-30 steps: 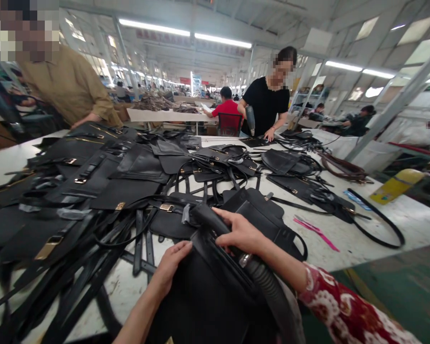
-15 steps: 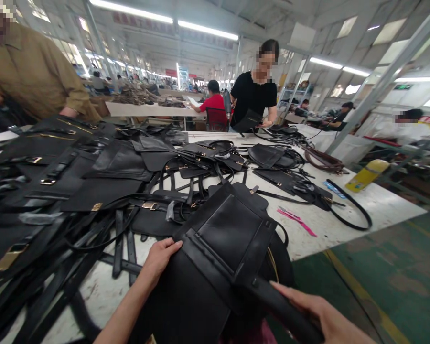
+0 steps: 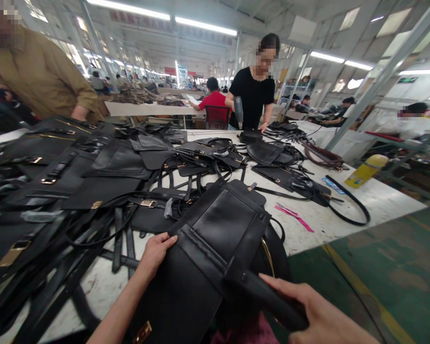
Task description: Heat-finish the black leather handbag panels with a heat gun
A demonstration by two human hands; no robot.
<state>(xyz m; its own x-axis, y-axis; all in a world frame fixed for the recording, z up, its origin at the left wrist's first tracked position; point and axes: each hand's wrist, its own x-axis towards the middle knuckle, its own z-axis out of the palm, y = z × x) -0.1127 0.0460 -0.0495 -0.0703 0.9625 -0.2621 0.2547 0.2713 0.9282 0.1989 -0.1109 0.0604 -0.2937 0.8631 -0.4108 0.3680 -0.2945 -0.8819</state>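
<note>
A black leather bag panel (image 3: 218, 234) with a stitched pocket lies in front of me at the near edge of the white table (image 3: 380, 200). My left hand (image 3: 156, 251) presses flat on the panel's left edge. My right hand (image 3: 322, 320) grips a black handled tool (image 3: 268, 298) whose tip rests on the panel's lower right corner. A gold clasp (image 3: 143, 332) shows on the leather piece near my left forearm.
Heaps of black bag panels, straps and buckles (image 3: 75, 181) cover the table's left and middle. A pink strip (image 3: 294, 215) and a yellow bottle (image 3: 365, 171) lie at the right. One person in a tan shirt (image 3: 39, 71) stands at the left, another in black (image 3: 252, 98) across the table.
A second ago my right hand lay on top of the bag; it has dropped to the lower right, gripping the tool. The pocket panel now lies exposed. The person in black lowered their piece.
</note>
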